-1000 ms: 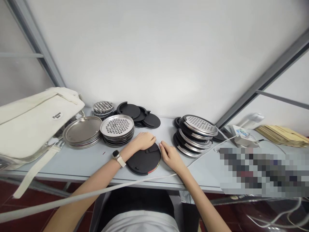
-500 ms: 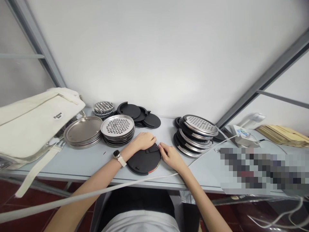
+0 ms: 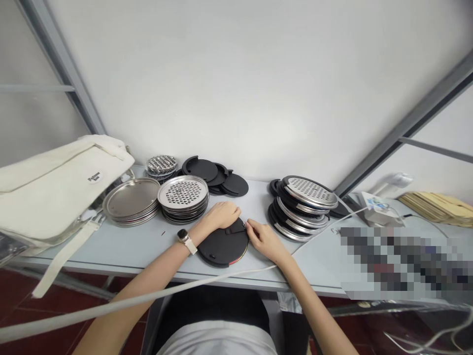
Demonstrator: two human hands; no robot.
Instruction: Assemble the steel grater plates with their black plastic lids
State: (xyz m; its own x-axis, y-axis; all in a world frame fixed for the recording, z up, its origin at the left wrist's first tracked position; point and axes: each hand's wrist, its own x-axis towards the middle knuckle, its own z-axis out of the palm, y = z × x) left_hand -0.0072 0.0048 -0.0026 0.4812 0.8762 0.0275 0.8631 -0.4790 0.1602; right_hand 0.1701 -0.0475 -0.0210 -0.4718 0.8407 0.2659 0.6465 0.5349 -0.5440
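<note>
A round black disc (image 3: 223, 249) lies flat on the table in front of me, with a small dark rectangular tab (image 3: 235, 228) at its upper right edge. My left hand (image 3: 224, 214) presses on the disc's far edge, its fingers curled together over it. At the right edge my right hand (image 3: 260, 237) pinches by the end of the tab, where a tiny shiny metal bit shows; what exactly the fingertips hold is hidden. A thin red and yellow line shows along the disc's lower right rim.
Stacks of perforated metal grater plates (image 3: 183, 192) and plain metal plates (image 3: 132, 197) stand left. Black discs (image 3: 236, 184) lie behind; assembled black-and-metal rounds (image 3: 310, 192) are piled right. A white cable (image 3: 207, 280) crosses in front. A cream bag (image 3: 62, 192) sits far left.
The whole view has shifted slightly, so everything appears a little further right. Both hands stay at the same spots on the black disc.
</note>
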